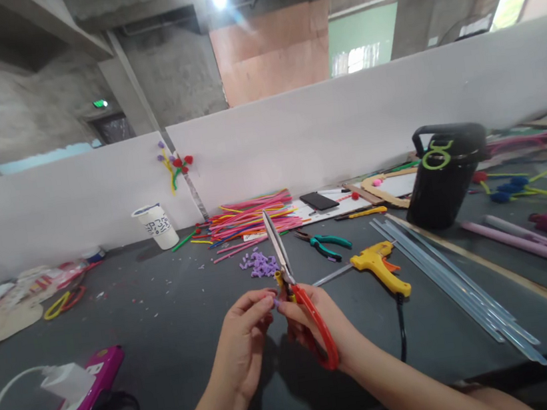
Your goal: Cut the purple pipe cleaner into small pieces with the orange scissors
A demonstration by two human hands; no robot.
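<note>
In front of me, my left hand (244,343) pinches a small purple piece (277,304) between thumb and fingertips. My right hand (321,319) meets it there, its fingertips at the same piece. Red-handled scissors (324,333) hang in my right hand, their blades pointing up and away, nearly together. Part of the handle is hidden behind the fingers. Just beyond the hands lies a loose pile of short purple pieces (259,262), fuzzy-looking. To the right of the blades are teal-handled pliers (332,244) and a yellow glue gun (380,268).
Behind the pile lie colourful pipe cleaners (250,220) and a black phone (319,201). A paper cup (156,226) stands left. On the right are clear glue sticks (458,281) and a tall black bottle (446,175). A magenta power strip (106,368) with cords sits front left.
</note>
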